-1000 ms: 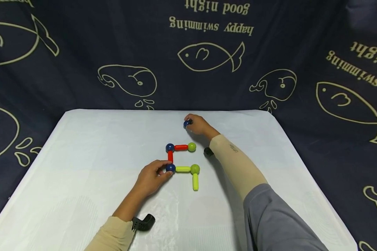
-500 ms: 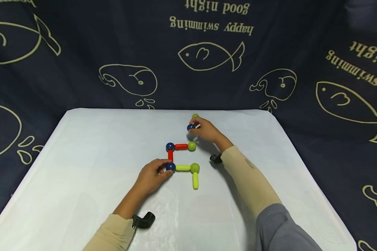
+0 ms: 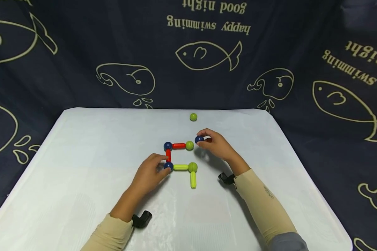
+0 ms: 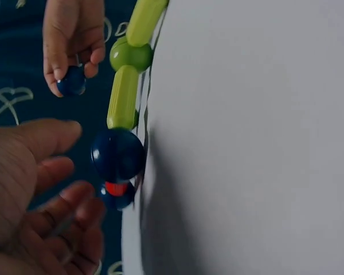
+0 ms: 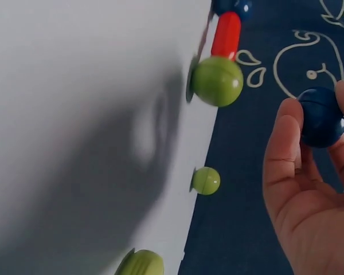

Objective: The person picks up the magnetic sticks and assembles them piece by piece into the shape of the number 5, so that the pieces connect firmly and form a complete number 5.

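Observation:
My right hand [image 3: 220,146] pinches a blue ball [image 5: 322,117] between fingers and thumb, above the table and just right of a green ball [image 3: 189,145]. That green ball ends a flat chain: a red rod [image 3: 179,146], a blue corner ball [image 3: 168,146], a second red rod [image 3: 168,156], then a nearer blue ball [image 4: 118,154]. From there a yellow-green rod [image 3: 180,167] leads to another green ball [image 3: 192,167], with one more yellow-green rod [image 3: 193,180] pointing toward me. My left hand [image 3: 147,171] is spread beside the nearer blue ball, a gap showing in the left wrist view.
A lone green ball [image 3: 193,117] lies near the back edge of the white table [image 3: 97,139]. Behind the table hangs a dark curtain [image 3: 163,90] printed with fish and whales. A black wrist camera [image 3: 142,219] sits on the left wrist.
My right hand has come from the back edge toward me and rightward with the blue ball, uncovering the lone green ball. My left fingers have loosened from the nearer blue ball.

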A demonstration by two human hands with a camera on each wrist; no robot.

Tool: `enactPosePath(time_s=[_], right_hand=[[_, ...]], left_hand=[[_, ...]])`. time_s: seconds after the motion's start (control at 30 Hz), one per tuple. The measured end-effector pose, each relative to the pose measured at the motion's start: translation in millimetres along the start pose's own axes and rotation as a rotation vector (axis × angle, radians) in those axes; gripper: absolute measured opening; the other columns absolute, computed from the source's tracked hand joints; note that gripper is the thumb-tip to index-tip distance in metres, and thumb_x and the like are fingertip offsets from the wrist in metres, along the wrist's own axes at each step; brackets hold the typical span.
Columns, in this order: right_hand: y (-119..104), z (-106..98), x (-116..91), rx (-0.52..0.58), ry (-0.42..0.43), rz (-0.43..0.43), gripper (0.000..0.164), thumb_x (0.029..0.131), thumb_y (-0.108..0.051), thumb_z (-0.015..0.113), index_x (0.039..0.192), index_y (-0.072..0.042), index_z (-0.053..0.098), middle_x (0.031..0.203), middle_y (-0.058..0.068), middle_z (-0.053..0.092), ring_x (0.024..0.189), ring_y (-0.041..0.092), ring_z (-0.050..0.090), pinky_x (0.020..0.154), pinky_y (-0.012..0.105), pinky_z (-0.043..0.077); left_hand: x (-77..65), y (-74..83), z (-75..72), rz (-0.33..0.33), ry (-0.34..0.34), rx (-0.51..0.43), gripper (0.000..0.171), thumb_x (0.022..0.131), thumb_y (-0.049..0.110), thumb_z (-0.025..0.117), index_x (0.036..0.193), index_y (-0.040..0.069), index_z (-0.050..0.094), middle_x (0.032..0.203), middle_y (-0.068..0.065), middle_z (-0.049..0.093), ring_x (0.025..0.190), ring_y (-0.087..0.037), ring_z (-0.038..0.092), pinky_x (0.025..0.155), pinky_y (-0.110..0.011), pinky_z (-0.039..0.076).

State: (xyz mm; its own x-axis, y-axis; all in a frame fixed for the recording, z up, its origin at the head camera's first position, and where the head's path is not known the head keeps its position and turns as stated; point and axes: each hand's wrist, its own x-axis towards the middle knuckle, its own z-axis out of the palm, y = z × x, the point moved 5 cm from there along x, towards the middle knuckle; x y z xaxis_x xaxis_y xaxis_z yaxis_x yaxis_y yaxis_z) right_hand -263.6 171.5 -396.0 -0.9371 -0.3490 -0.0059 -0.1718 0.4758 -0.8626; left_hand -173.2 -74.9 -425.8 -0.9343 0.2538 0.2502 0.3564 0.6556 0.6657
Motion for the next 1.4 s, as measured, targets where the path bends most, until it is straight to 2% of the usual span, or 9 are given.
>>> enactPosePath(time_s=[0.2,0.33,0.5,0.63,0.7,0.8,1.0,1.2,1.4], right_hand=[[0,-1,-33,0.065,0.004,0.024,0.033,0.091,-0.021,0.072,0.121,-0.01,0.062,0.112,0.007,0.064,0.092,0.025,0.064,0.082,0.04,0.05],[2,3,-54,0.154,0.008,0.052,0.032,0.09,-0.012,0.071,0.12,-0.006,0.06,0.11,0.011,0.064,0.089,0.025,0.063,0.083,0.044,0.05],[4,16,-70,0.217,-0.064,0.062,0.031,0.09,-0.005,0.069,0.119,-0.001,0.057,0.103,0.012,0.065,0.084,0.025,0.063,0.075,0.033,0.05],[3,26,-78,0.18,-0.156,0.04,0.028,0.09,-0.006,0.07,0.113,-0.002,0.055,0.089,0.01,0.063,0.072,0.021,0.056,0.063,0.025,0.042],[3,28,-81,0.144,-0.188,0.025,0.026,0.09,-0.008,0.072,0.11,-0.003,0.055,0.084,0.007,0.06,0.067,0.016,0.05,0.06,0.024,0.038],[4,33,-84,0.13,-0.217,0.013,0.026,0.09,-0.008,0.072,0.108,-0.003,0.055,0.081,0.004,0.057,0.066,0.013,0.048,0.059,0.023,0.037],[2,44,-89,0.149,-0.243,-0.001,0.026,0.089,-0.008,0.073,0.109,-0.004,0.057,0.084,0.004,0.062,0.07,0.012,0.054,0.059,0.023,0.038],[-1,48,-92,0.054,-0.223,-0.038,0.024,0.09,-0.012,0.072,0.111,-0.008,0.062,0.097,0.003,0.064,0.077,0.016,0.059,0.066,0.025,0.045],[-2,46,-94,-0.035,-0.226,-0.055,0.022,0.088,-0.017,0.077,0.104,-0.011,0.062,0.085,-0.001,0.059,0.077,0.016,0.055,0.067,0.026,0.045]], left_hand=[[15.8,26.9,13.2,0.268,-0.004,0.181,0.04,0.082,0.019,0.083,0.118,0.009,0.07,0.111,-0.004,0.065,0.102,-0.026,0.059,0.086,-0.044,0.049],[25.3,34.5,24.8,0.353,-0.05,0.247,0.036,0.08,0.022,0.085,0.111,0.011,0.072,0.104,-0.002,0.066,0.098,-0.024,0.061,0.086,-0.045,0.049],[32.3,33.5,33.6,0.317,-0.122,0.27,0.034,0.08,0.023,0.085,0.109,0.011,0.073,0.102,-0.002,0.066,0.094,-0.023,0.063,0.088,-0.046,0.048],[35.2,32.0,36.5,0.241,-0.152,0.242,0.036,0.083,0.023,0.083,0.114,0.011,0.071,0.108,-0.004,0.066,0.101,-0.024,0.063,0.098,-0.052,0.042],[36.4,32.7,37.8,0.228,-0.159,0.228,0.035,0.084,0.023,0.081,0.116,0.011,0.07,0.11,-0.004,0.066,0.106,-0.024,0.062,0.104,-0.057,0.036],[37.0,33.9,40.7,0.242,-0.178,0.219,0.032,0.086,0.021,0.08,0.115,0.012,0.071,0.11,-0.002,0.066,0.108,-0.022,0.062,0.108,-0.061,0.029],[34.6,31.0,44.0,0.276,-0.158,0.224,0.017,0.086,0.019,0.079,0.102,0.016,0.076,0.1,0.004,0.067,0.099,-0.017,0.065,0.108,-0.062,0.028],[33.8,28.4,46.3,0.299,-0.135,0.221,0.016,0.087,0.02,0.079,0.102,0.016,0.075,0.097,0.004,0.068,0.098,-0.017,0.065,0.108,-0.062,0.027],[34.9,27.6,48.4,0.29,-0.135,0.216,0.015,0.089,0.019,0.076,0.104,0.016,0.075,0.097,0.003,0.069,0.098,-0.018,0.065,0.11,-0.061,0.026]])
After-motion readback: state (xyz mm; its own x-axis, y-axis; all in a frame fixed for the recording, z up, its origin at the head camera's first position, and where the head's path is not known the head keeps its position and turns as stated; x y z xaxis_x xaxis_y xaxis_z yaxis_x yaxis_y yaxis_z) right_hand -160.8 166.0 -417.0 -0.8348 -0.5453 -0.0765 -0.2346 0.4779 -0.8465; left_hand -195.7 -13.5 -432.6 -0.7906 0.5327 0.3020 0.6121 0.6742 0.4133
